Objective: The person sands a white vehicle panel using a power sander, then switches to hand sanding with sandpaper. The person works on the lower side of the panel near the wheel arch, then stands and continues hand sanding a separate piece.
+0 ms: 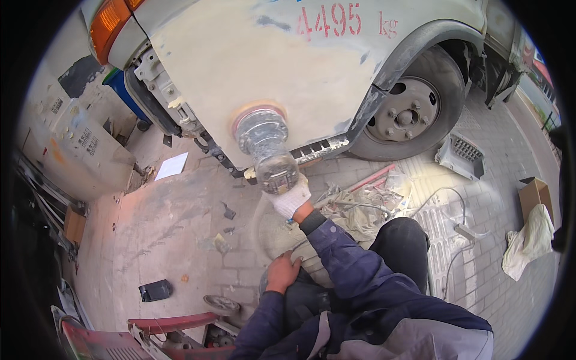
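Note:
My right hand (291, 197), in a white knit glove, is closed round the rear of a dusty power sander (270, 150). The sander's round pad (259, 115) lies against the pale, filler-covered body panel (234, 66) of a truck, near the panel's lower edge. My bare left hand (282, 273) is low by my leg, its fingers curled. A dark cord or hose (298, 245) runs close to its fingertips, and I cannot make out what the fingers hold.
A wheel (414, 105) stands right of the panel. Plastic sheeting and hoses (360, 216) lie below it. A grey plastic grille part (461, 157), a cardboard box (534, 195) and a pale cloth (528, 243) are at right. At left are white paper (172, 166), a black part (155, 291) and a red frame (174, 324).

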